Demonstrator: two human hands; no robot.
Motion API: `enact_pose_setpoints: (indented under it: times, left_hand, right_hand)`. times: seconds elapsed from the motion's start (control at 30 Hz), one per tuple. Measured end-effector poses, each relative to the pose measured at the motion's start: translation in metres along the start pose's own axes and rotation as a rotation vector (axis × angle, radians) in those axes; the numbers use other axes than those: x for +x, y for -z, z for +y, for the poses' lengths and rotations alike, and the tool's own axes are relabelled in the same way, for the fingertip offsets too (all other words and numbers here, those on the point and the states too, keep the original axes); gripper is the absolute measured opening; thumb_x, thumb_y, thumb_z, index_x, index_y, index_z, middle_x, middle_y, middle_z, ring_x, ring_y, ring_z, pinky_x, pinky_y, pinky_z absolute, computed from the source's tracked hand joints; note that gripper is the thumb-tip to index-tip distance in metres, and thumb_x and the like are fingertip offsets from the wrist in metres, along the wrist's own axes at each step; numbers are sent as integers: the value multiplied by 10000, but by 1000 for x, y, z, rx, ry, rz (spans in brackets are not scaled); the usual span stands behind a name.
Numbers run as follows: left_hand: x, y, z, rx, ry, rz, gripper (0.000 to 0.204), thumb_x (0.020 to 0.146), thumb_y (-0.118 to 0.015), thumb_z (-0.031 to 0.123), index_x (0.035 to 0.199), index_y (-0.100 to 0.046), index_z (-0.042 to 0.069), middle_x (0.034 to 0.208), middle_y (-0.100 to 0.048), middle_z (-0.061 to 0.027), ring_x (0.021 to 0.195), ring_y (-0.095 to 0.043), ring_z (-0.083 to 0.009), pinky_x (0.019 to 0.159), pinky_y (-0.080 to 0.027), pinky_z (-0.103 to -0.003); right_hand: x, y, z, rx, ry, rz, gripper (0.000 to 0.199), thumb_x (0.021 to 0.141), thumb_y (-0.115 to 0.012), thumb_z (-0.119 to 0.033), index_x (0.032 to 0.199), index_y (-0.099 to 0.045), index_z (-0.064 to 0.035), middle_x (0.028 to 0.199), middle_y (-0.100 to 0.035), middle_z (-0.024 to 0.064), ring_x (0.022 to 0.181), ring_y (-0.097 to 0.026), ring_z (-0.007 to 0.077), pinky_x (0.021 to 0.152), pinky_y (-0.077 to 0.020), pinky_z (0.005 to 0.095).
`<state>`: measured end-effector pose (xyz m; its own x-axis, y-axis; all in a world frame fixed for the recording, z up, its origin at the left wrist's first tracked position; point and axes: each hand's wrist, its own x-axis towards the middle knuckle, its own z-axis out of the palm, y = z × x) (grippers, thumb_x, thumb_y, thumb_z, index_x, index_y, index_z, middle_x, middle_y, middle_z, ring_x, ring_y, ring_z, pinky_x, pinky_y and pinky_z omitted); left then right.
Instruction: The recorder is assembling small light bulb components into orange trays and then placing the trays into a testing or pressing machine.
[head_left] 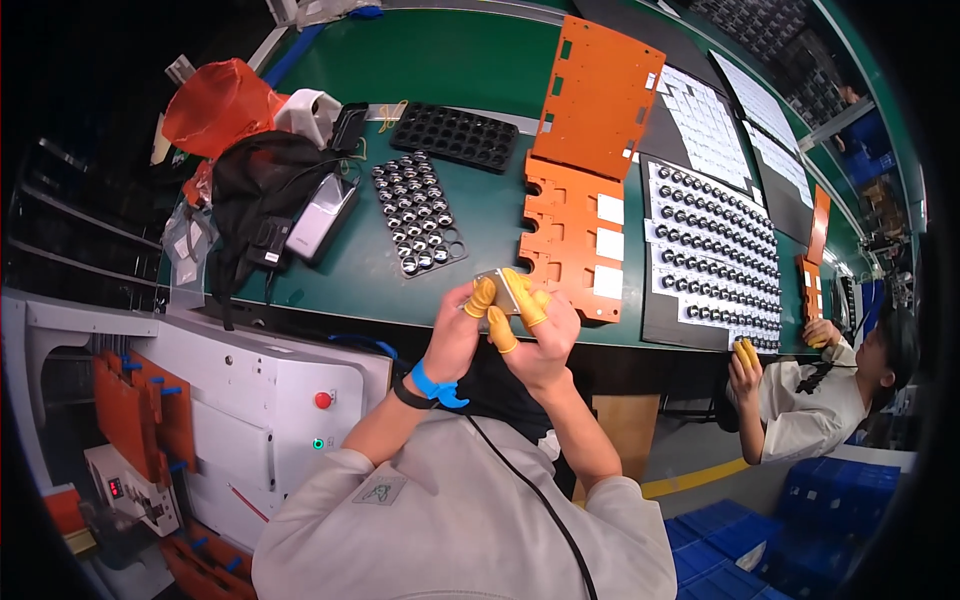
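Close together at the table's front edge, both my hands wear yellow finger covers. Between them is a small flat grey-brown plate (496,288) with a pale edge; its exact kind is unclear. My left hand (460,318) pinches its left side, and a blue band circles that wrist. My right hand (540,328) grips the other side with thumb and fingers. Just beyond stands an orange fixture (570,235) with its lid (597,90) raised and white labels on its right side. Left of it lies a tray of round shiny parts (412,212).
Behind that tray is a black compartment tray (455,137). A black cloth bag (270,180), a power bank (322,215) and an orange bag (222,108) lie at left. White sheets with rows of black parts (715,250) fill the right, beside a co-worker (815,395). Blue bins (725,530) stand lower right.
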<state>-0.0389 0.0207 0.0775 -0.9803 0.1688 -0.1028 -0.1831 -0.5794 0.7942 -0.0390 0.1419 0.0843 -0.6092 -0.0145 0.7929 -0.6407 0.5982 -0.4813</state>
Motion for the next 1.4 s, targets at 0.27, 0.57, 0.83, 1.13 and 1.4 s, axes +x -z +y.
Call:
enact_pose_setpoints:
  times: [0.27,0.57,0.83,1.13,1.4]
  left_hand:
    - [68,-17,9,746,-385,48,337,924,-788,270,858,-682,-43,663,-579,-18,591,-452,-62,511,-384,-289]
    - [150,-14,20,1455,-284,162,294,945,-676,287,1013,-755,12,908,-711,-237,884,-687,-419,705,-537,-481]
    - [197,0,6,1489,-13,37,260,892,-688,272,1004,-775,53,953,-731,-237,916,-698,-425,792,-556,-503]
    - [220,6,-3,1570,60,-119,326,926,-692,373,943,-779,60,787,-723,-154,747,-691,-346,685,-511,-436]
    - [197,-8,0,1541,70,29,319,891,-741,370,1019,-795,82,927,-754,-193,905,-718,-384,767,-543,-484]
  right_hand:
    - [-9,22,34,33,-299,-22,368,816,-804,-68,1171,-727,-13,632,-463,32,584,-435,184,550,-351,346]
    - [-23,35,44,109,-481,10,453,869,-747,-5,1316,-686,-47,687,-405,-18,592,-336,92,527,-272,276]
    - [-35,35,46,167,-475,5,442,858,-752,7,1292,-694,-53,712,-423,-25,581,-301,76,520,-249,263]
    - [-40,31,48,202,-484,-21,428,867,-737,26,1287,-691,-39,723,-434,-26,590,-309,71,518,-250,253]
    - [-36,27,40,247,-539,-52,391,881,-724,27,1268,-694,-16,732,-446,-10,599,-327,69,522,-273,242]
